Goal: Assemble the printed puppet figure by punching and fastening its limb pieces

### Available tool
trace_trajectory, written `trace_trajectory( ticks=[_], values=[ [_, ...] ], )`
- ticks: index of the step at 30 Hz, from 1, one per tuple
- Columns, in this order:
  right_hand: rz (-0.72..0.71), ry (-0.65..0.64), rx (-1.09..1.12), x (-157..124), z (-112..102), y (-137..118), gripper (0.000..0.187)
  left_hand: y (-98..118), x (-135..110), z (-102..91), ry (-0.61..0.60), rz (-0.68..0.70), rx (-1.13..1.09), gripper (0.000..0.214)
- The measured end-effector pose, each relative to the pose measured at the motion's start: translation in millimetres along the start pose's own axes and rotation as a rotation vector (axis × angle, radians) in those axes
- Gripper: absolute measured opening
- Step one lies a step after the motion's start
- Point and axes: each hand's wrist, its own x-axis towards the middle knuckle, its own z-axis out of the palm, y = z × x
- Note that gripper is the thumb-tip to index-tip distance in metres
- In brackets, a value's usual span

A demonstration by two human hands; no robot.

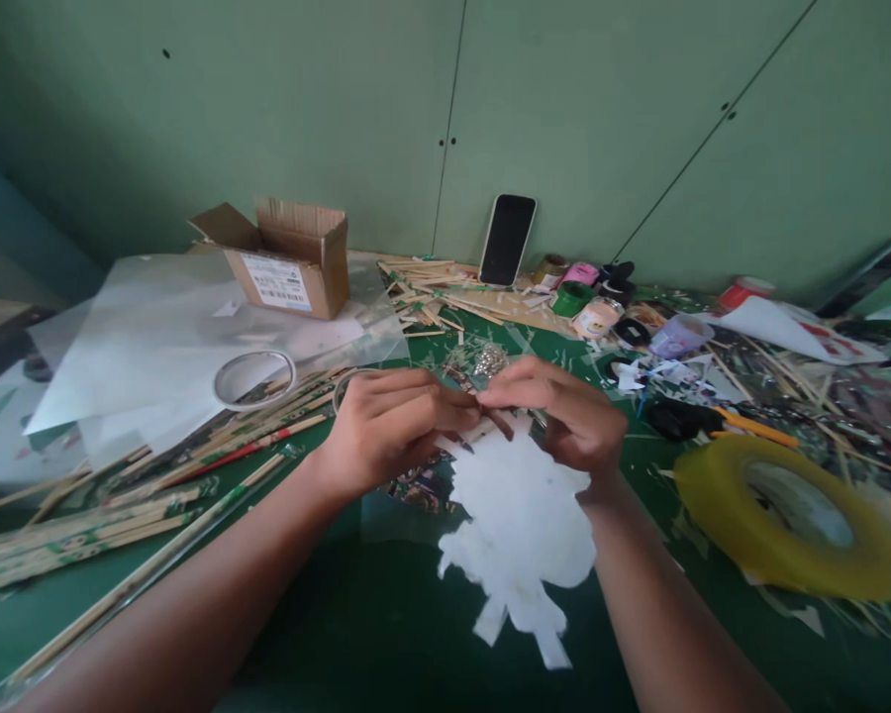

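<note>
A white cutout (pixel 524 515) with a wavy outline and narrow strips at its lower end hangs above the green tabletop. My left hand (pixel 393 421) is closed at its top left, thumb and fingers pinched on the upper edge. On the other side, my right hand (pixel 564 406) pinches the same edge, its fingertips meeting those of the left. What lies between the fingertips is too small and blurred to make out. A dark patterned sheet (pixel 422 487) shows partly behind the cutout, and a small heap of silvery beads (pixel 490 358) sits just beyond my hands.
A wide roll of yellowish tape (pixel 690 525) lies at the right, near orange-handled scissors (pixel 757 428). Wooden sticks (pixel 155 515) cover the left side. An open cardboard box (pixel 289 257) stands at the back left; a phone (pixel 509 241) leans against the green wall.
</note>
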Motion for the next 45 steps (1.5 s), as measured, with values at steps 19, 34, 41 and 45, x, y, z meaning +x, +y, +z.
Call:
trace_trajectory(
  ticks=[19,34,41,45],
  values=[
    [-0.07,-0.004,0.005,-1.1,-0.9,1.3,0.03,2.2,1.0,-0.9,0.057,-0.017,0.068,0.006],
    [-0.02,0.061,-0.076,3.6,7.3,-5.7,0.017,-1.3,-3.8,2.0,0.057,-0.139,0.016,0.005],
    [0.004,0.073,-0.131,1.7,10.8,5.9,0.023,-2.7,-5.0,5.7,0.042,-0.259,0.092,0.013],
    [0.14,0.111,-0.04,1.5,15.5,5.6,0.017,-3.0,-1.3,4.4,0.049,-0.216,0.047,0.011]
  ],
)
